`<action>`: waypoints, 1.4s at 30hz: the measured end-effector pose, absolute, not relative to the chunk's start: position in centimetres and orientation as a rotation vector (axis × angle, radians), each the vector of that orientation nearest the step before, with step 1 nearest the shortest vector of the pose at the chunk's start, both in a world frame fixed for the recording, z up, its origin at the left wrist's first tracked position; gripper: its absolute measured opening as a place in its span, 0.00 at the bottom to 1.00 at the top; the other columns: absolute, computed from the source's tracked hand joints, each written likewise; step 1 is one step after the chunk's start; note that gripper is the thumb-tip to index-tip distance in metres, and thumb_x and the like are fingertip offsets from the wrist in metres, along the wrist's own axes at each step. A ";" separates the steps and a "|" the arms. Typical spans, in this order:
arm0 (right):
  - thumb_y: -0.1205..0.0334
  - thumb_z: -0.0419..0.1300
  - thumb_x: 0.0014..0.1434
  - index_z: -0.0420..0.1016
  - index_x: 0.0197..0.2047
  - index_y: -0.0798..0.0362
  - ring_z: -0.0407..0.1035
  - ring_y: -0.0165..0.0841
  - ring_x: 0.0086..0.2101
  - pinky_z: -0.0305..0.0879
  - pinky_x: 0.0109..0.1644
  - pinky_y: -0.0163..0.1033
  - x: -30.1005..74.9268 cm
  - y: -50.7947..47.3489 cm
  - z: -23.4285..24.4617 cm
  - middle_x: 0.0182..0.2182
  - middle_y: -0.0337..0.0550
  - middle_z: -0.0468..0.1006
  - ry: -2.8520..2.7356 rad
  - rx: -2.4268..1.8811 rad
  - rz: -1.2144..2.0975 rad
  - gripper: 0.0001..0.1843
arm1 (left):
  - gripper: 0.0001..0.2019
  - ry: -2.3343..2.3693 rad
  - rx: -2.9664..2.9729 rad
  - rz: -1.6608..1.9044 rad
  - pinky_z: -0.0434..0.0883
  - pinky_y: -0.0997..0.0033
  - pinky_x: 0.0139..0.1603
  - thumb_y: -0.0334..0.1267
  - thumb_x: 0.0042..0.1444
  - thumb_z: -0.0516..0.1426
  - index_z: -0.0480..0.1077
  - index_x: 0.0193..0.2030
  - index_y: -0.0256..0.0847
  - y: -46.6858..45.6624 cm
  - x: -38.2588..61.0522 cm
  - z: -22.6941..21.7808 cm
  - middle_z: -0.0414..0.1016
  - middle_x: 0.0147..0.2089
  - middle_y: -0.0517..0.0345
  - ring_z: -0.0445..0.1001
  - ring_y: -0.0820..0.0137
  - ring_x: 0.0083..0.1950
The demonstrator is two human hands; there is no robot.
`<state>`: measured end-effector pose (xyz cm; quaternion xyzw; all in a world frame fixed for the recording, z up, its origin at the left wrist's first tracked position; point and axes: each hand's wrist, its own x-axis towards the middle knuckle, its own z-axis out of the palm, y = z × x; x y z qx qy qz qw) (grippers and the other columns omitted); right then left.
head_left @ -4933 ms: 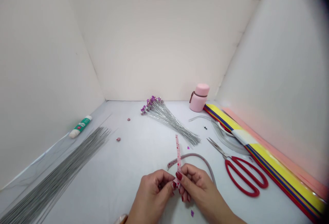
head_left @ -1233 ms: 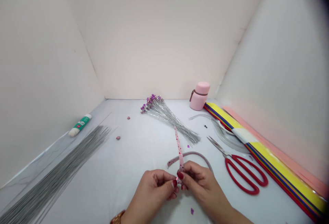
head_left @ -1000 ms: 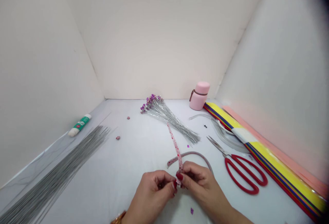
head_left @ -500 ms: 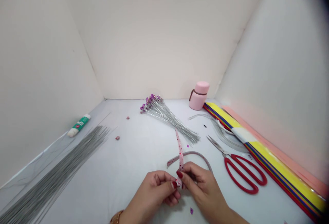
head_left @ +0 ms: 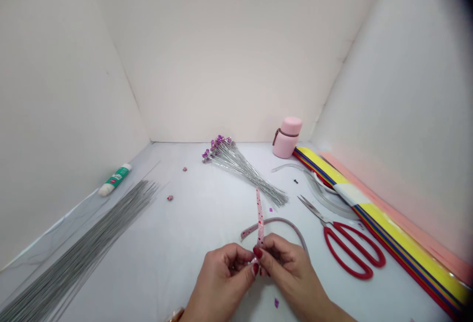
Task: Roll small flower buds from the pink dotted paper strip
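Observation:
Between my two hands is a narrow pink paper strip [head_left: 260,213] with red specks, its free end pointing up and away from me. My left hand [head_left: 227,275] pinches the folded near end of the strip between thumb and fingertips. Right against it, my right hand [head_left: 288,270] grips the same strip with thumb and index finger. The fold itself is mostly hidden by the fingertips. Behind the hands a second strip, greyish pink and curved [head_left: 275,219], lies on the table. A small purple scrap [head_left: 276,303] sits just below the right hand.
Red-handled scissors [head_left: 343,240] lie to the right, beside stacked coloured paper strips [head_left: 373,218]. A pink bottle [head_left: 286,137] stands at the back. Silver stems with purple tips [head_left: 251,171] lie mid-table. On the left are grey wires [head_left: 92,243], a glue stick [head_left: 115,180] and tiny folded pieces [head_left: 170,197].
My left hand's fingers have curled in closer to the right fingertips at the fold. The strip's free end has swung slightly right and stands straighter.

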<state>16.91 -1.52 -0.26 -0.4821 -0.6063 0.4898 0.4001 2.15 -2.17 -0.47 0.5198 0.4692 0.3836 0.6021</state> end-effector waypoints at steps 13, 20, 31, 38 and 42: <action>0.53 0.53 0.56 0.63 0.25 0.55 0.58 0.25 0.18 0.54 0.23 0.30 17.1 -1.1 -0.5 0.16 0.33 0.64 -1.479 -1.237 1.408 0.15 | 0.09 0.940 0.985 0.957 0.64 0.76 0.29 0.39 0.46 0.61 0.72 0.29 0.33 -1.8 2.4 -0.4 0.75 0.23 0.58 0.70 0.73 0.27; 0.53 0.51 0.58 0.64 0.23 0.55 0.59 0.26 0.19 0.54 0.24 0.30 17.1 -1.6 -0.4 0.16 0.34 0.64 -1.595 -1.209 1.332 0.16 | 0.11 0.936 0.893 0.933 0.63 0.76 0.28 0.39 0.42 0.63 0.69 0.24 0.33 -1.7 2.2 -0.5 0.74 0.21 0.59 0.69 0.73 0.25; 0.54 0.51 0.58 0.64 0.25 0.55 0.60 0.25 0.19 0.57 0.24 0.30 17.0 -1.3 -0.4 0.18 0.36 0.68 -1.529 -1.191 1.361 0.16 | 0.11 0.949 0.781 0.951 0.61 0.77 0.27 0.38 0.40 0.64 0.71 0.26 0.33 -1.4 2.3 -0.9 0.72 0.21 0.58 0.65 0.77 0.23; 0.52 0.50 0.58 0.63 0.26 0.54 0.61 0.26 0.19 0.58 0.24 0.30 17.1 -1.4 -0.7 0.19 0.37 0.69 -1.486 -1.232 1.346 0.15 | 0.17 0.945 0.737 0.967 0.63 0.74 0.30 0.40 0.38 0.65 0.71 0.33 0.31 -1.3 2.3 -0.4 0.72 0.23 0.57 0.68 0.75 0.25; 0.52 0.51 0.58 0.63 0.26 0.54 0.60 0.25 0.19 0.58 0.24 0.30 17.1 -1.4 -0.6 0.18 0.35 0.67 -1.493 -1.204 1.372 0.15 | 0.14 0.979 0.915 0.981 0.64 0.74 0.32 0.39 0.43 0.62 0.70 0.36 0.33 -1.6 2.1 -0.5 0.70 0.24 0.58 0.68 0.73 0.28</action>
